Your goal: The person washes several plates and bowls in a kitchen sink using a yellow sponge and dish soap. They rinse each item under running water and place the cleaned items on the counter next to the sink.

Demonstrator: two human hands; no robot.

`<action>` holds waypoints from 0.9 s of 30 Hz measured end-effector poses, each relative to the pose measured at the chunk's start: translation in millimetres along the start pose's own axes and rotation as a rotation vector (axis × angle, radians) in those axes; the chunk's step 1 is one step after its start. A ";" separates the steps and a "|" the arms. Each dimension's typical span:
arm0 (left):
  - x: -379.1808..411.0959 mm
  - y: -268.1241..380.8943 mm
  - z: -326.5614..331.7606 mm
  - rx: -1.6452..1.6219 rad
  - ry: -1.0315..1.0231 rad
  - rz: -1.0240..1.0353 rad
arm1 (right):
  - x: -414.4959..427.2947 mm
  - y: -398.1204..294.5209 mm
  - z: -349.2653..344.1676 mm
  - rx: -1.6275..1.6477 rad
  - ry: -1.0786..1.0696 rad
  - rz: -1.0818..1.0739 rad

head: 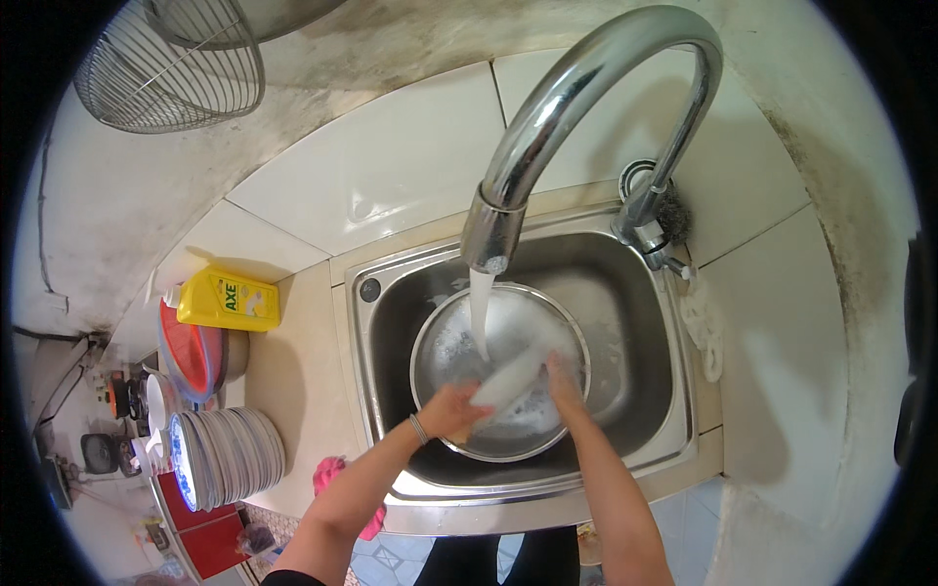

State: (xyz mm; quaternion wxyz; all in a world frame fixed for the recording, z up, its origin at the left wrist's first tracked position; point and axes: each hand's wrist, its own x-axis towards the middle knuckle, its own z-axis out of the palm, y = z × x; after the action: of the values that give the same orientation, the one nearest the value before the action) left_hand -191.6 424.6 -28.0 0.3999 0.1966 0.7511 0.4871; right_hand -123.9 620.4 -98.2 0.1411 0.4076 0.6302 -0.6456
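Observation:
Over a round metal basin (506, 445) of soapy water, my left hand (448, 412) and my right hand (563, 387) hold a white dish (506, 382) between them. The dish is tilted and blurred, so its exact shape is unclear. A small tan patch shows under my left fingers; I cannot tell what it is. Water (480, 311) runs from the chrome faucet (495, 227) into the basin, just behind the dish. The basin sits inside a stainless steel sink (630, 410), with suds floating on its water.
Left of the sink stand a yellow AXE detergent bottle (234, 299), a red strainer basket (189, 351) and a stack of plates (234, 458). A pink cloth (327, 472) lies near the front edge. Steel wool (673, 214) and a whitish cloth (703, 329) rest at the right.

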 end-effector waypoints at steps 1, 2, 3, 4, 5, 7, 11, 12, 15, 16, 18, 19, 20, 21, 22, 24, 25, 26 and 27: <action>2.9 -6.0 -8.0 -0.199 0.017 -0.172 | 1.7 1.3 2.5 0.036 -0.050 0.037; 4.8 -10.4 -16.9 -0.337 0.072 -0.300 | 4.1 2.1 -0.3 -0.086 -0.165 -0.102; 12.7 -24.1 -20.4 -0.452 0.124 -0.313 | 17.7 13.4 0.1 0.001 -0.180 -0.022; 27.0 -44.8 -19.0 -0.575 0.164 -0.325 | 40.3 35.9 0.7 0.084 -0.183 0.062; 34.4 -61.2 -19.7 -0.696 0.217 -0.346 | 54.3 51.2 2.9 0.170 -0.200 0.149; 19.1 -73.8 -38.9 -0.444 0.397 -0.374 | 23.4 12.6 39.3 -0.015 -0.041 0.285; 79.3 -84.0 26.6 0.337 0.577 -0.227 | 101.2 132.3 27.3 0.487 0.167 0.165; 67.7 -85.8 24.5 0.446 0.614 -0.310 | 99.2 129.5 34.0 0.553 0.140 0.285; 35.7 -57.3 38.9 0.477 0.760 -0.255 | 79.6 86.2 28.0 0.720 0.143 0.455; 20.5 -50.0 51.2 0.430 0.749 -0.130 | 59.8 62.0 33.8 0.772 0.164 0.409; 21.2 -37.7 81.1 0.463 0.526 0.310 | 32.7 36.9 38.4 0.849 0.171 0.318; 31.2 -29.8 92.0 0.470 0.454 0.509 | 26.1 30.1 38.9 0.869 0.149 0.271; 44.1 -32.5 95.8 0.471 0.389 0.484 | 24.3 28.1 39.3 0.888 0.126 0.227; 61.4 -35.0 96.9 0.465 0.328 0.473 | 31.5 30.9 34.7 0.927 0.115 0.291; 73.1 -40.9 94.7 0.498 0.270 0.490 | 39.6 39.3 32.1 0.966 0.106 0.364; 84.3 -57.5 79.3 0.573 0.160 0.499 | 36.7 31.8 35.6 0.970 0.119 0.453; 93.3 -52.7 78.8 0.706 0.223 0.477 | 54.0 55.1 27.4 0.929 0.164 0.434; 103.3 -42.3 80.1 0.828 0.280 0.465 | 82.9 97.7 14.0 0.891 0.225 0.411; 107.8 -36.5 75.2 0.960 0.339 0.436 | 96.6 125.9 5.6 0.853 0.271 0.404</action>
State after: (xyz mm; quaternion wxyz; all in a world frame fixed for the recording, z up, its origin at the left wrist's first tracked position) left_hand -193.5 525.2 -119.9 0.0288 0.4263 0.8846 0.1866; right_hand -98.9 626.4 -254.9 0.0007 0.6234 0.2308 -0.7470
